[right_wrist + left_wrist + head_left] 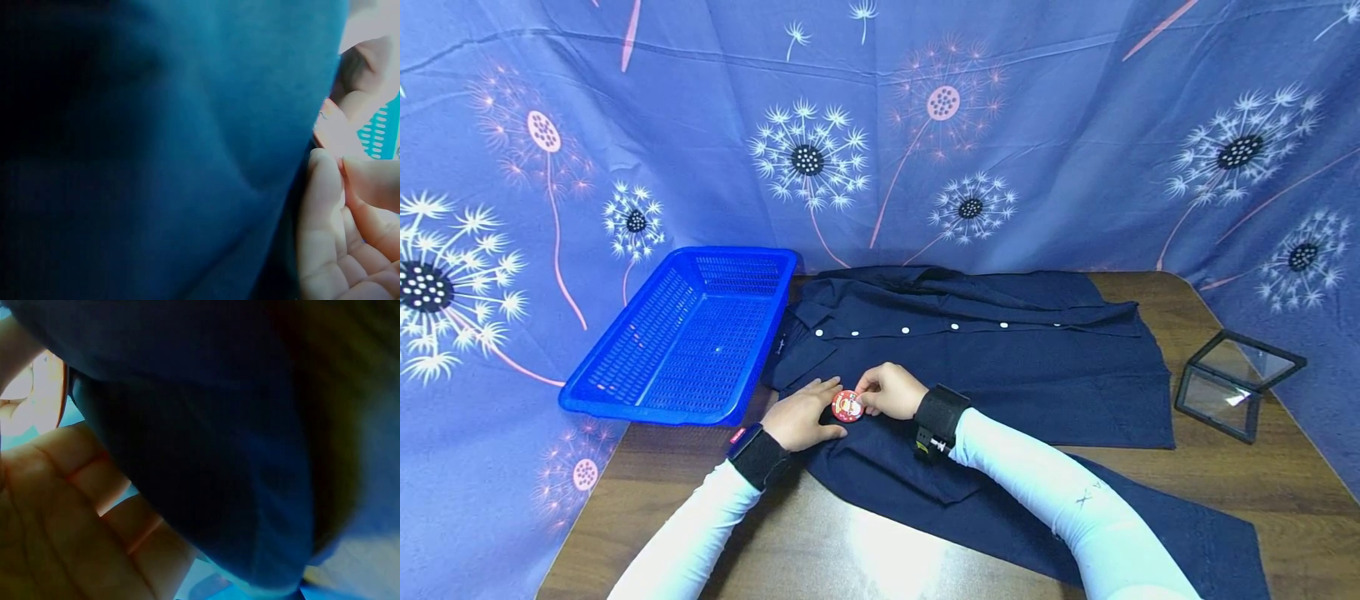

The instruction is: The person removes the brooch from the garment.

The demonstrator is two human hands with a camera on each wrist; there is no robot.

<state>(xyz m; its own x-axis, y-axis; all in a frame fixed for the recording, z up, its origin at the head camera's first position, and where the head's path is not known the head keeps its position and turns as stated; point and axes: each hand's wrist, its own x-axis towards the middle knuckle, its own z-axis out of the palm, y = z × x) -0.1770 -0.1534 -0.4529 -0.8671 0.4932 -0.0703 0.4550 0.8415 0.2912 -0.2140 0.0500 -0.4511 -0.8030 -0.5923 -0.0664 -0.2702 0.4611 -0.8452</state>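
A dark navy button-up shirt (pixel 1037 383) lies spread across the wooden table, its collar to the left. On its upper front sits a round red badge (pixel 847 407) with a cartoon print. My right hand (pixel 893 392) pinches the badge's right edge between thumb and fingers, as the right wrist view also shows. Flat at the badge's left side, my left hand (pixel 797 417) rests on the shirt with fingers fairly straight and the thumb spread below the badge. In the left wrist view, dark cloth (pixel 200 444) hides the left fingertips. The badge's back is hidden.
To the left stands a blue perforated plastic basket (pixel 741 333), close to the shirt's collar. A black-framed clear case (pixel 1221 400) stands unfolded at the right of the wooden table (pixel 1292 492). A blue dandelion-print cloth (pixel 1045 167) hangs behind.
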